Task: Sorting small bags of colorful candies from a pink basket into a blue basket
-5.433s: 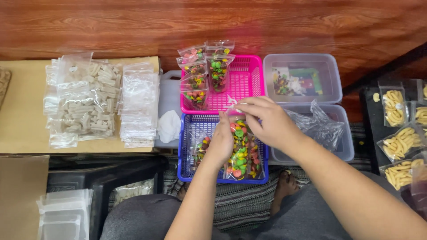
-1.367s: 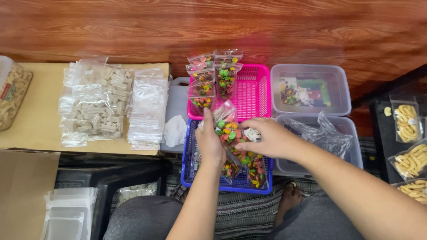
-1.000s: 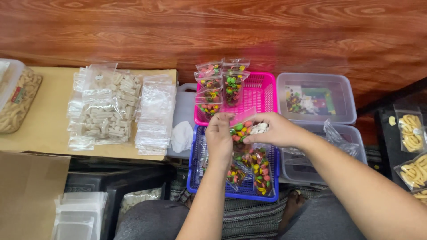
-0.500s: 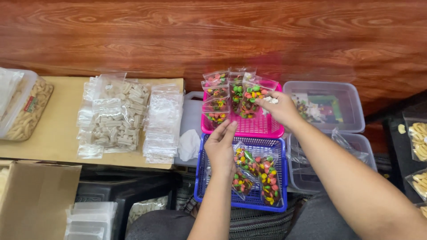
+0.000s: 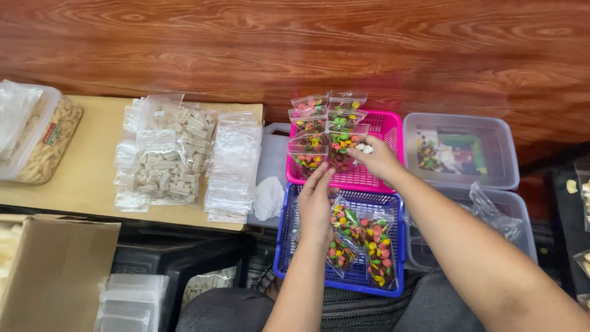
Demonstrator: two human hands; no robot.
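My right hand reaches into the pink basket and grips a small clear bag of coloured candies, low among several filled bags standing in rows. My left hand is flat with fingers apart over the blue basket, its fingertips at the pink basket's near edge. It holds nothing. In the blue basket, just right of my left hand, lies a large open bag of the same candies.
Two clear tubs stand at the right, the lower one holding crumpled plastic. Left of the baskets, on a tan board, lie stacked empty zip bags, bags of pale snacks and a snack container. A cardboard box sits lower left.
My right hand carried a filled small bag from the blue basket up into the pink basket and lowered it among the others. My left hand let go and stayed over the blue basket.
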